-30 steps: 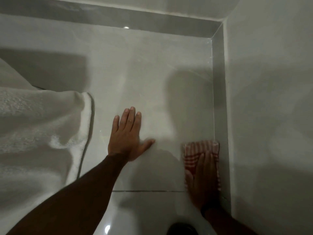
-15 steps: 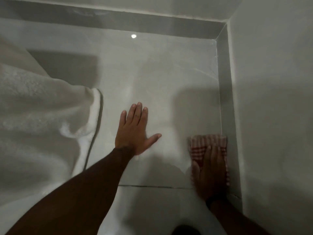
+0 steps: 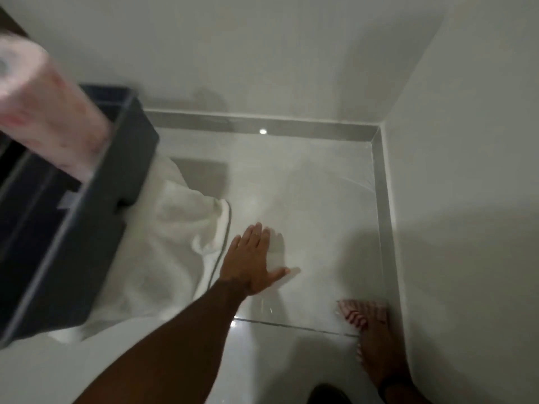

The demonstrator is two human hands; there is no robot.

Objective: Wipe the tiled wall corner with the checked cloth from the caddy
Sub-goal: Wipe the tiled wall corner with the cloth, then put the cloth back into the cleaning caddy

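Note:
The red-and-white checked cloth (image 3: 357,312) lies flat on the glossy pale tile, tight against the grey strip of the tiled wall corner (image 3: 383,217). My right hand (image 3: 376,348) presses on the cloth from below, fingers spread over it; part of the cloth is hidden under the hand. My left hand (image 3: 250,263) rests flat on the tile further left, palm down, fingers apart, holding nothing. The dark caddy (image 3: 73,228) sits at the left edge, blurred.
A pink patterned roll (image 3: 49,112) pokes out of the caddy. A white towel (image 3: 175,237) hangs below the caddy, its edge close to my left hand. A plain white wall (image 3: 466,199) closes the right side. A dark round object (image 3: 329,396) sits at the bottom edge.
The view has tilted, bringing the caddy and pink roll into sight. My right hand and the cloth have slid down along the corner strip to the tile joint. My left hand stays planted.

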